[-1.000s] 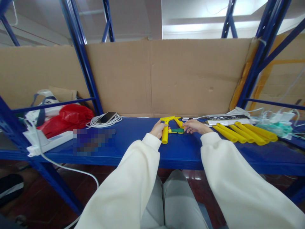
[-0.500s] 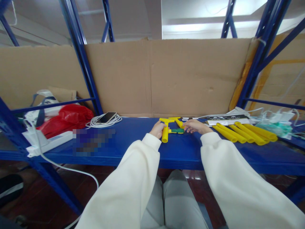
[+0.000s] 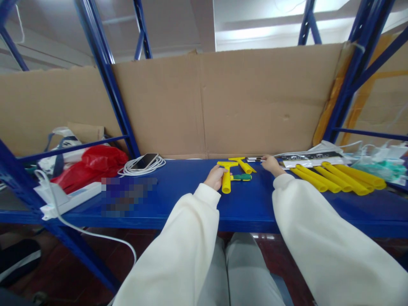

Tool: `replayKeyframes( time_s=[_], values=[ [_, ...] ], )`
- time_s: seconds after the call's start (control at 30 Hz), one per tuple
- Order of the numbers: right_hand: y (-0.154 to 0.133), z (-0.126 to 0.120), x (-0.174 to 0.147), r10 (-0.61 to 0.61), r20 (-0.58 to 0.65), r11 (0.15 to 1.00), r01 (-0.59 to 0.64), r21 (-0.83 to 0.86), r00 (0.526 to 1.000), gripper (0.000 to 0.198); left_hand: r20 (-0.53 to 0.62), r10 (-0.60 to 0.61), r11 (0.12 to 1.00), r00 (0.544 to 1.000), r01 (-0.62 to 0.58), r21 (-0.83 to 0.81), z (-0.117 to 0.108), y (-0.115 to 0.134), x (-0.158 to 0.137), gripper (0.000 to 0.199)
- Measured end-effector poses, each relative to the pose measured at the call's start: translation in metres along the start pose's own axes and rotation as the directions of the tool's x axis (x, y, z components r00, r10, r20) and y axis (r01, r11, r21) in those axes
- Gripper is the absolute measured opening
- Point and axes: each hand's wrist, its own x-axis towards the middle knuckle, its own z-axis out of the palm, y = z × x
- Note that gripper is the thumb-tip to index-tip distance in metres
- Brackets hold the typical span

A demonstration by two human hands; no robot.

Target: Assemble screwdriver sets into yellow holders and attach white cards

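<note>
My left hand (image 3: 215,177) is wrapped round a yellow T-shaped plastic handle (image 3: 226,183), with its crossbar up and its hollow round end toward me. Just right of that handle is a green and yellow screwdriver (image 3: 241,177). A second yellow T-shaped handle (image 3: 245,165) lies on the table behind it. My right hand (image 3: 270,164) is at the back, its fingertips drawn together beside a small white and dark flat item (image 3: 254,159). What those fingers pinch, if anything, is too small to tell.
Several yellow tubes (image 3: 309,178) lie at the right before a black and white packet (image 3: 314,160). A phone (image 3: 145,161) rests on a coiled white cable (image 3: 134,168). Further left are a red bag (image 3: 102,162) and a white power strip (image 3: 81,194). Cardboard (image 3: 159,110) backs the blue table (image 3: 188,204).
My right hand has moved away from the screwdriver, right and back to the small flat item. My left hand still holds the yellow handle. The view has shifted slightly.
</note>
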Motion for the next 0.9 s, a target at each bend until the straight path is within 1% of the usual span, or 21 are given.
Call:
replayKeyframes(
  time_s=[0.1, 0.23, 0.43, 0.5, 0.6, 0.7, 0.8, 0.9],
  values=[
    [-0.004, 0.002, 0.006, 0.0, 0.038, 0.986, 0.007, -0.168, 0.999, 0.051, -0.009, -0.026, 1.0, 1.0, 0.026, 0.002, 0.001, 0.0, -0.001, 0.081],
    [-0.007, 0.005, 0.011, -0.012, 0.125, 0.962, 0.046, -0.269, 0.992, 0.051, -0.002, -0.032, 0.999, 0.999, 0.032, 0.009, 0.003, -0.001, -0.003, 0.079],
    [-0.005, 0.017, 0.025, 0.02, 0.15, 0.956, 0.025, -0.292, 0.989, 0.052, 0.05, -0.04, 0.999, 0.998, 0.039, 0.012, 0.003, -0.003, -0.001, 0.082],
    [-0.003, 0.022, 0.029, 0.013, 0.139, 0.954, 0.03, -0.3, 0.99, 0.051, 0.05, -0.049, 0.999, 0.998, 0.048, 0.016, 0.003, -0.003, -0.001, 0.083],
    [0.001, 0.026, 0.031, -0.002, 0.099, 0.955, 0.031, -0.296, 0.995, 0.052, 0.052, -0.047, 0.999, 0.998, 0.046, 0.018, 0.004, -0.004, -0.001, 0.08],
    [0.002, 0.025, 0.028, -0.025, 0.07, 0.962, 0.043, -0.271, 0.997, 0.055, 0.063, -0.034, 0.999, 0.997, 0.033, 0.015, 0.004, -0.004, -0.001, 0.075],
    [0.0, 0.02, 0.022, -0.014, 0.057, 0.967, 0.028, -0.254, 0.998, 0.056, 0.062, -0.029, 1.0, 0.998, 0.028, 0.012, 0.004, -0.004, -0.002, 0.074],
    [-0.004, 0.015, 0.017, 0.017, 0.099, 0.967, 0.009, -0.256, 0.995, 0.057, 0.053, -0.034, 0.999, 0.998, 0.033, 0.01, 0.004, -0.004, -0.003, 0.076]
  ],
)
